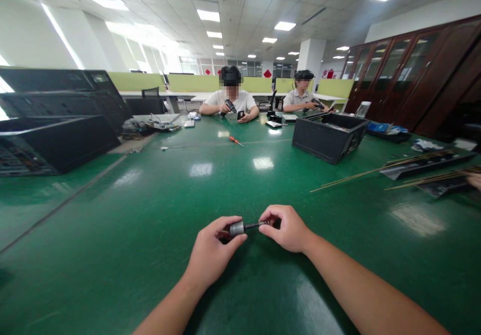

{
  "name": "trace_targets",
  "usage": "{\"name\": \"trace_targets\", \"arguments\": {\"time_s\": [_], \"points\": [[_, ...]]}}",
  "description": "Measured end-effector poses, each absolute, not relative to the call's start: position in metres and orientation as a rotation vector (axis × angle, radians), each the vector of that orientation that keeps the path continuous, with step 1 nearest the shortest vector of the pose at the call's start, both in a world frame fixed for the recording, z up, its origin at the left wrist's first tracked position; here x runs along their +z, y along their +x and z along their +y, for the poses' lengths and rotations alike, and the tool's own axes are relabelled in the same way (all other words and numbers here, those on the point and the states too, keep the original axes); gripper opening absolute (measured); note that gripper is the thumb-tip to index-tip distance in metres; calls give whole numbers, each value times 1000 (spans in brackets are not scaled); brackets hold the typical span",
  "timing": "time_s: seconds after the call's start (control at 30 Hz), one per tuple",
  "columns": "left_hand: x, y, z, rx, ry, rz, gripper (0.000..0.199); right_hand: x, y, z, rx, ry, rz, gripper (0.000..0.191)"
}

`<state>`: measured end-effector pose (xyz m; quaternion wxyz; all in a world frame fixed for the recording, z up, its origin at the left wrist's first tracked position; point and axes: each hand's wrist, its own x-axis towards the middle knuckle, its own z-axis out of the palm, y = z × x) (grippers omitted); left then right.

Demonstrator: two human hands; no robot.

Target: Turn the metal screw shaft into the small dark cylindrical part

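Low in the middle of the head view, a silver metal cylinder with a thin dark shaft lies level between my two hands, above the green table. My left hand grips the cylinder between thumb and fingers. The thumb and index finger of my right hand pinch the far right end of the shaft, where a small dark piece partly shows. The fingers hide part of both ends.
An orange screwdriver lies further up the table. A black case stands at right, near thin rods. Large dark cases stand at left. Two people sit across, holding tools. Another person's hand shows at the right edge.
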<state>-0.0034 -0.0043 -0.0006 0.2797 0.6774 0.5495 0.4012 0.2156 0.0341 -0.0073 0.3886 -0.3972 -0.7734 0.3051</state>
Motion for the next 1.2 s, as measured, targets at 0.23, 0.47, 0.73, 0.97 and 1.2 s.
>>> {"name": "trace_targets", "arguments": {"time_s": [0.23,0.47,0.73,0.97,1.2], "points": [[2,-2,-6,1079,1797,1479,33,-7,216,34,776,-1014,-1971,5],[-1,-3,-4,1078,1789,1469,33,-7,216,34,789,-1015,-1964,5],[2,-3,-5,1075,1768,1471,34,-6,217,34,782,-1014,-1964,5],[2,-3,-5,1088,1774,1477,34,-6,217,34,774,-1028,-1961,4],[2,-2,-5,1100,1788,1477,35,-7,218,34,767,-1031,-1959,5]]}}
